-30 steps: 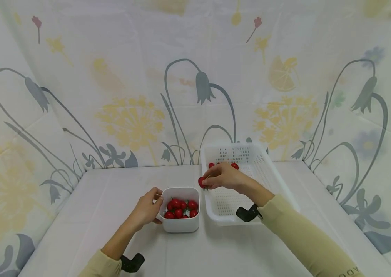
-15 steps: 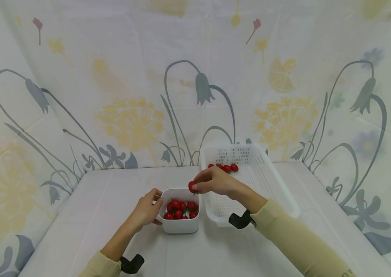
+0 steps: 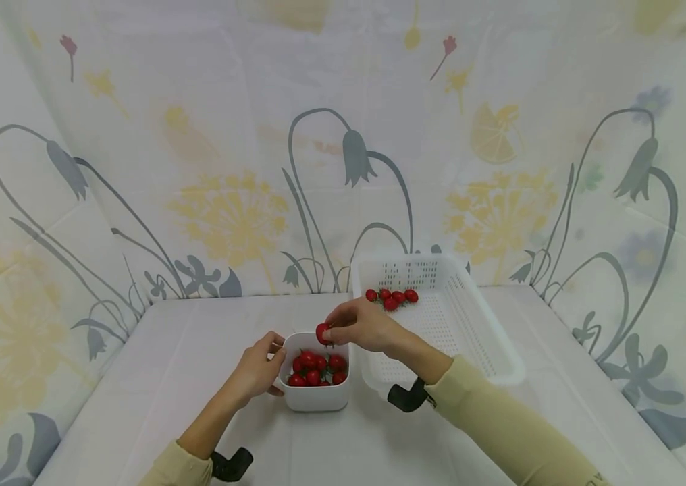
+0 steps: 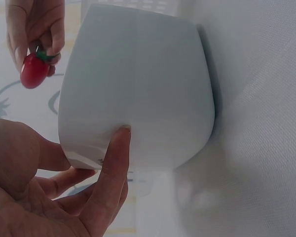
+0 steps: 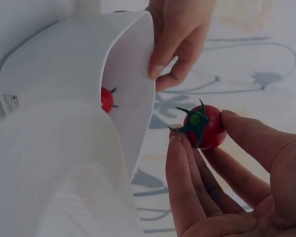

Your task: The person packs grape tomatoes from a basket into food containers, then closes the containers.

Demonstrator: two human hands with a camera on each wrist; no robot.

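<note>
My right hand (image 3: 362,327) pinches a cherry tomato (image 5: 213,131) between thumb and fingertips, just over the far right rim of a small white box (image 3: 317,399). Its green calyx shows clearly in the right wrist view. Inside the box lie several red cherry tomatoes (image 3: 312,376). On the box's left side, my left hand (image 3: 256,368) holds the wall, thumb at the rim and fingers against the outside. The left wrist view shows one fingertip (image 4: 123,131) pressed to the outer wall; that view hides the box's contents.
Right of the box stands a white perforated basket (image 3: 495,331), close beside it. Several cherry tomatoes (image 3: 391,304) sit in its far left corner. A white cloth (image 3: 197,344) covers the table, and a flower-printed sheet (image 3: 227,135) hangs behind.
My right hand has carried the cherry tomato leftward from above the basket's left edge to over the box. The left hand has stayed at the box.
</note>
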